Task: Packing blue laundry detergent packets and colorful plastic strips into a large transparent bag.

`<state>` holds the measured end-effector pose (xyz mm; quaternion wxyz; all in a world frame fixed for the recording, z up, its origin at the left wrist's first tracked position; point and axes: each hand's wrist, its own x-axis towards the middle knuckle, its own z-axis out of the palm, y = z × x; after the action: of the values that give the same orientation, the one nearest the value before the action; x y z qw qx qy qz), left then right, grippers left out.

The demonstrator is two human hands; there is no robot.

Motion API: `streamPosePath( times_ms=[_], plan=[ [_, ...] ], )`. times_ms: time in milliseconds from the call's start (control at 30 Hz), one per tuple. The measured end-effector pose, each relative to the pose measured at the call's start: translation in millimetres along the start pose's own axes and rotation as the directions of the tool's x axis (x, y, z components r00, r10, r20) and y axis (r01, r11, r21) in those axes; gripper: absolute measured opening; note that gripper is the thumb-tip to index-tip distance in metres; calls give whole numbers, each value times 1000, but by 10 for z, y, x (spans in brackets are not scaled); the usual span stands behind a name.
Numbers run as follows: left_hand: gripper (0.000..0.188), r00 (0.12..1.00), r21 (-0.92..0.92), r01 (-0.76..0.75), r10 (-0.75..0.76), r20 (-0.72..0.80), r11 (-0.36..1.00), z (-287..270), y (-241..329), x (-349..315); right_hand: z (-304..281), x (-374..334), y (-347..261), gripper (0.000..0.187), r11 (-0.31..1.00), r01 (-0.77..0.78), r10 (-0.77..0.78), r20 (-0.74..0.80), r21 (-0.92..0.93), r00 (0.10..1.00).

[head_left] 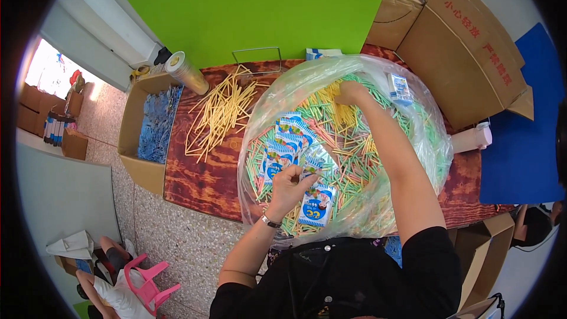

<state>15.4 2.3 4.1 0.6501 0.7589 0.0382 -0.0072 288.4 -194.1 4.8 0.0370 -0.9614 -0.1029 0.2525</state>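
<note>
Head camera, and both bare hands are working over a big clear plastic bag (255, 119) that is lying open on a red-brown table (201, 192). Taking that bag as the clock, the left hand (286, 189) is sitting at 8 o'clock, its thumb and fingertips pinching narrowly on the edge of a small packet (313, 167), and a wristwatch (271, 222) is circling that wrist. Up at 12 o'clock, the right hand (352, 91) is resting among yellow sticks (323, 105); its fingers are hiding there, so I'm not able to tell whether they are gripping any.

Green and pink sticks (348, 180) are filling much of the bag! Blue-and-white packets (282, 147) are overlapping at 9 o'clock, another packet (317, 205) is lying at 7, and 1 more (400, 90) is sitting between 1 and 2.

Now using the whole view as the dial: a cardboard box (142, 171) is holding blue packaging at 9 o'clock, while loose yellow straws (224, 112) are spreading at 10, with a clear canister (188, 74) standing just beyond. A large carton (460, 53) is opening at 2, and a pink stool (147, 280) is showing near 7, beside a person in white (123, 295).
</note>
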Motion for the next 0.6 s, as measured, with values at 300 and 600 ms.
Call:
streamPosePath(
  times_ms=[300,600],
  plan=[
    [26,1000,64,-20,19,15,998,0,115,0,131,57,255,43,992,114,-116,36,56,993],
    [33,999,46,-38,38,-3,998,26,175,-40,193,-607,682,18,267,44,-171,2,963,985]
  ],
)
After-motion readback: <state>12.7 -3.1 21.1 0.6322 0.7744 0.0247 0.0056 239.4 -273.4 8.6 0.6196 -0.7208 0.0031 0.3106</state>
